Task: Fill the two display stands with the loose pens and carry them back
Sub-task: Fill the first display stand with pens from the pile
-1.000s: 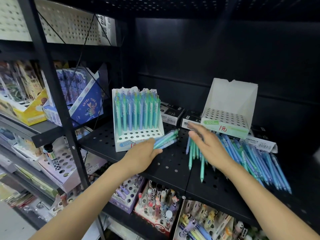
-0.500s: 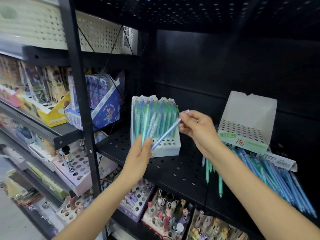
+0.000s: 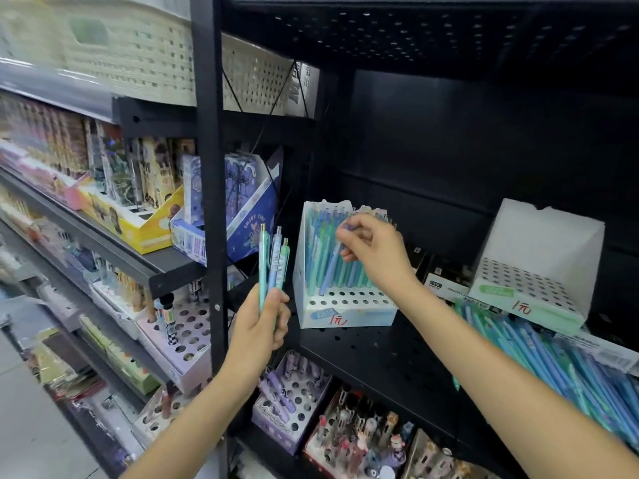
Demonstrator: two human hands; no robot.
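The nearer display stand (image 3: 345, 271) on the black perforated shelf (image 3: 380, 354) looks well filled at the back with blue and teal pens, while two rows of holes along its front edge sit open, so I'd judge it more than half done. The right hand (image 3: 371, 252) pinches a lilac-blue pen (image 3: 330, 267) near its top, tip angled down toward those holes, not yet seated as far as I can tell. The left hand (image 3: 261, 326), held up just left of the stand, grips a small bunch of pens (image 3: 275, 261), three that I can count, standing upright. The second stand (image 3: 532, 271), farther right on the same shelf, holds no pens at all; every hole in view is bare. In front of and under it lies the heap of loose pens (image 3: 553, 361), too many and too overlapped to count, certainly dozens. So: two stands, one partly filled, one untouched, and neither carried back yet; most of the work is left, by my reckoning. Other stationery displays (image 3: 294, 399) crowd the shelves below and to the left.
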